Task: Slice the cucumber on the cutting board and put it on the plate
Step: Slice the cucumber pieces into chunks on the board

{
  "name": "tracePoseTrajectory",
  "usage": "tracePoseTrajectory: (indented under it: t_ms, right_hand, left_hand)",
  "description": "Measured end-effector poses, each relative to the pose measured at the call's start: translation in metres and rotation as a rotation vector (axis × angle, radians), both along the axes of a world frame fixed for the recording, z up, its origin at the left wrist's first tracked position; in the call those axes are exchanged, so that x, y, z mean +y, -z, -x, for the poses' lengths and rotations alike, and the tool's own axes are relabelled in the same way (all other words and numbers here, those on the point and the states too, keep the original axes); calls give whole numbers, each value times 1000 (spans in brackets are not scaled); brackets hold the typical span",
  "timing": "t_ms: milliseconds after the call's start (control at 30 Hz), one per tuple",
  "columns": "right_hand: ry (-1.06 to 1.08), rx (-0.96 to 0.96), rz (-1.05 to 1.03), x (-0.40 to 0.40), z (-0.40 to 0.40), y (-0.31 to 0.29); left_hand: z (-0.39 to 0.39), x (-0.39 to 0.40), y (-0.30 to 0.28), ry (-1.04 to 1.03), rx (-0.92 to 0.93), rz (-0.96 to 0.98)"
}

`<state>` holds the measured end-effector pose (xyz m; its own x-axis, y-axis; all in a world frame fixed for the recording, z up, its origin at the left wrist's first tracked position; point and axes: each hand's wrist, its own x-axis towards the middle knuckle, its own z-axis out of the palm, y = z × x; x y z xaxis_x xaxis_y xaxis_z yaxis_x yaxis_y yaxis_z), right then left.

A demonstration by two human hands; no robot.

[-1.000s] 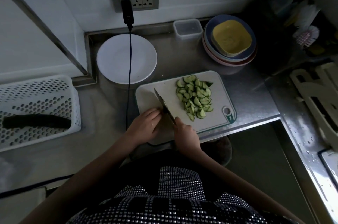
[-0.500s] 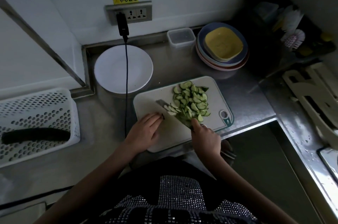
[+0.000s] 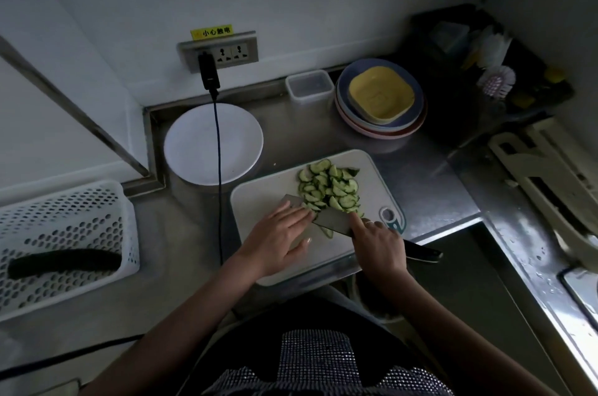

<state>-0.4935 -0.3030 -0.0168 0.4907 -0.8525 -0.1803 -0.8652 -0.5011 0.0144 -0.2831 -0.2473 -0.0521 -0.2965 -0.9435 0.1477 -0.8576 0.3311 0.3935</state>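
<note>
- We are standing at a dim steel counter tucked into a white-walled corner, looking down on a pale cutting board at its near edge.
- Our right hand is gripping the knife with fingers wrapped round the handle and the forefinger reaching onto the blade; our left hand is lying flat, fingers straight, its tips touching the blade's side.
- The cucumber slices are sitting in a heap on the board at about 12 o'clock from the blade, a few resting against it.
- We judge the cutting nearly done and the gathering beginning: we should be tilting the blade low, sliding it under the heap, and using the flat left palm as a guard so slices are not spilling off.
- The white plate is waiting bare at 10 o'clock from the board, just beside it.
- A black cable is hanging from the wall socket and crossing over the plate; it is lying right in the carry path, so we should be lifting over it.
- A white basket holding a second dark cucumber is sitting at 9 o'clock; stacked bowls and a clear tub are at 1 o'clock, out of the way.
</note>
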Motion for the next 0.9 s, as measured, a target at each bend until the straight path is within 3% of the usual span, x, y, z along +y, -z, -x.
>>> tracePoseTrajectory:
  t_ms: [333,467,733,900]
  right_hand:
    - [-145,-58,113,-24,31,-1]
    - [-217,-60,154,-32,42,2]
    - [-185,-131,198,-42,52,11]
    - [-191,-124,202,-49,61,16]
  left_hand:
    - [17,-45,-19,-183,361,-287]
    - [19,-58,-27,-242,371,-394]
    - [35,-70,-22,-466,308,-137]
    - [33,-47,-26,-236,209,-35]
